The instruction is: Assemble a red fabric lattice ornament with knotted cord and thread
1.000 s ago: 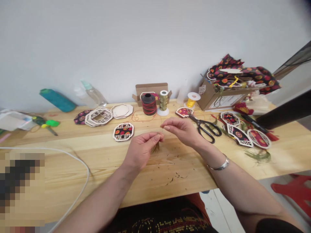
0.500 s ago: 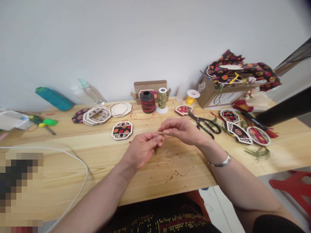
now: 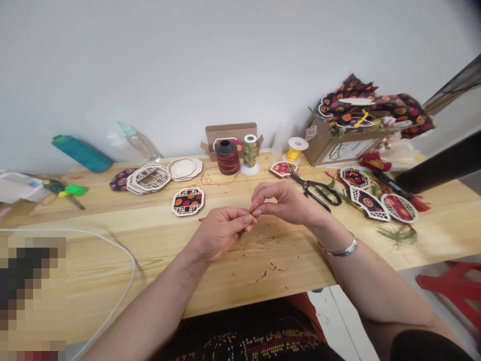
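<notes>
My left hand point(image 3: 222, 230) is closed over the middle of the table, thumb pressed on its fingers. From under it pokes the end of an olive-green thread bundle point(image 3: 240, 234), mostly hidden. My right hand point(image 3: 281, 203), wearing a silver bracelet point(image 3: 343, 249), pinches fine thread right against the left fingertips. Behind the hands stands a spool of olive-gold thread point(image 3: 250, 153). To their left lies an octagonal wooden-framed ornament point(image 3: 188, 202) with patterned fabric; black-handled scissors point(image 3: 314, 190) lie just beyond my right hand.
At the back are a red cord cone point(image 3: 227, 159), a yellow spool point(image 3: 296, 148) and a fabric-filled cardboard box point(image 3: 338, 146). Stacked wooden frames point(image 3: 150, 179) lie left, finished ornaments point(image 3: 370, 204) right. A white cable point(image 3: 128, 250) crosses the left side. Dark scraps point(image 3: 272, 268) dot the wood.
My right fingers have come down and closed in against the left fingertips, and the strand between them is now mostly covered. The left hand stays nearly in place.
</notes>
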Demonstrator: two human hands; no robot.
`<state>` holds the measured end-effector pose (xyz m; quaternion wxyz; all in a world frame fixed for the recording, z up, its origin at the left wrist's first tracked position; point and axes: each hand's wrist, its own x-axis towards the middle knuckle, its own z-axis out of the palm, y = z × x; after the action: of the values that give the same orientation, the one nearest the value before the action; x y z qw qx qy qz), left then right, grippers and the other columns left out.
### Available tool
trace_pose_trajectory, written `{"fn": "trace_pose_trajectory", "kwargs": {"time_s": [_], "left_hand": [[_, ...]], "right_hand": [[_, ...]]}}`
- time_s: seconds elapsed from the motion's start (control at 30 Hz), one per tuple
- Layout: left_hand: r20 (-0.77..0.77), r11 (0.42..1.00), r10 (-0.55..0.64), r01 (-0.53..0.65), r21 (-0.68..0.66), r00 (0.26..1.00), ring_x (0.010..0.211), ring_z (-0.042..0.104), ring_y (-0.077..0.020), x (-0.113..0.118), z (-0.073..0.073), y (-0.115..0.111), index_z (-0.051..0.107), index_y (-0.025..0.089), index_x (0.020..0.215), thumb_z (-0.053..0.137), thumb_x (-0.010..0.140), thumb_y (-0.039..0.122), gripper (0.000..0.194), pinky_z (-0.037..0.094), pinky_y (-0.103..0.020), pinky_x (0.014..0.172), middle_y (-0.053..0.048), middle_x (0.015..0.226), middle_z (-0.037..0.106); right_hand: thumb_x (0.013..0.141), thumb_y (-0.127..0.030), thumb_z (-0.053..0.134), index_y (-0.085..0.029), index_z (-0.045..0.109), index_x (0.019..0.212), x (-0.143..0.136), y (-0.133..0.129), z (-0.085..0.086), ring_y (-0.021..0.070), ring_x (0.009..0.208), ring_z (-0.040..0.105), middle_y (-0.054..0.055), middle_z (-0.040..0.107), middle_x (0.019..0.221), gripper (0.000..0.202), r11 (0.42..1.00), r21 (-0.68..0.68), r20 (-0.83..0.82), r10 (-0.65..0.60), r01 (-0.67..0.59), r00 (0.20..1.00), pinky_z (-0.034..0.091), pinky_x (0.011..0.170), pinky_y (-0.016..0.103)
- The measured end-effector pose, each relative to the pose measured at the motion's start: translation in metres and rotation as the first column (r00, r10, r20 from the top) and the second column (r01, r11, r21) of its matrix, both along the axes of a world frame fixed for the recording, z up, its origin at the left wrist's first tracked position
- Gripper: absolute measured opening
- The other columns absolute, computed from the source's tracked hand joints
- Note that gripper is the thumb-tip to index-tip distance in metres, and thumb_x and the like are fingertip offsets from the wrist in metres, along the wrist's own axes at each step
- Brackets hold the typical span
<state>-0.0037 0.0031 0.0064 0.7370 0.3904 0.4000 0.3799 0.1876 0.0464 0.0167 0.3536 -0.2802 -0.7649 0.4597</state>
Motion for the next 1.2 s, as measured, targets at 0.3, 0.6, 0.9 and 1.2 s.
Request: {"fn": "trace_pose_trajectory", "kwargs": {"time_s": [0.3, 0.6, 0.9, 1.2], "left_hand": [[0.04, 0.998, -0.013, 0.016, -0.06, 0.999, 0.061, 0.051, -0.0091, -0.0004, -0.0056, 0.0011, 0.075, 0.009, 0.069, 0.083, 0.063, 0.027, 0.02, 0.04, -0.025, 0.06, -0.007, 0.07, 0.066], [0.116, 0.988, 0.016, 0.002, -0.155, 0.993, 0.058, 0.049, -0.006, 0.002, -0.0034, 0.002, 0.074, 0.008, 0.07, 0.085, 0.061, 0.025, 0.023, 0.044, -0.023, 0.062, -0.006, 0.072, 0.066], [0.145, 0.985, 0.017, 0.008, -0.17, 0.989, 0.058, 0.049, -0.006, 0.0016, -0.001, 0.0023, 0.076, 0.006, 0.076, 0.083, 0.063, 0.024, 0.024, 0.045, -0.023, 0.061, -0.009, 0.078, 0.067], [0.141, 0.983, 0.039, -0.013, -0.181, 0.989, 0.06, 0.05, -0.0064, 0.0019, 0.0027, 0.002, 0.076, 0.007, 0.075, 0.087, 0.059, 0.029, 0.029, 0.044, -0.022, 0.061, -0.009, 0.079, 0.069]], "right_hand": [[0.087, -0.018, 0.063, -0.018, 0.069, 0.077, 0.0006, -0.0026, 0.0051, 0.0148, 0.078, 0.06, 0.004, 0.065, 0.081, 0.012, 0.976, 0.216, 0.134, 0.012, -0.042, 0.991, 0.049, 0.074, 0.03], [0.088, -0.017, 0.06, -0.017, 0.064, 0.076, -0.0017, -0.0018, 0.0015, 0.0143, 0.077, 0.057, 0.003, 0.063, 0.079, 0.013, 0.967, 0.252, 0.177, -0.022, -0.024, 0.984, 0.046, 0.075, 0.031], [0.088, -0.017, 0.06, -0.016, 0.063, 0.075, -0.0008, -0.0013, 0.0015, 0.0139, 0.076, 0.057, 0.003, 0.065, 0.079, 0.014, 0.968, 0.249, 0.161, -0.057, 0.015, 0.985, 0.045, 0.074, 0.03], [0.088, -0.011, 0.059, -0.016, 0.062, 0.076, -0.0006, -0.0008, -0.0001, 0.0125, 0.075, 0.058, 0.002, 0.066, 0.078, 0.013, 0.955, 0.294, 0.156, -0.08, 0.031, 0.985, 0.046, 0.073, 0.028]]}}
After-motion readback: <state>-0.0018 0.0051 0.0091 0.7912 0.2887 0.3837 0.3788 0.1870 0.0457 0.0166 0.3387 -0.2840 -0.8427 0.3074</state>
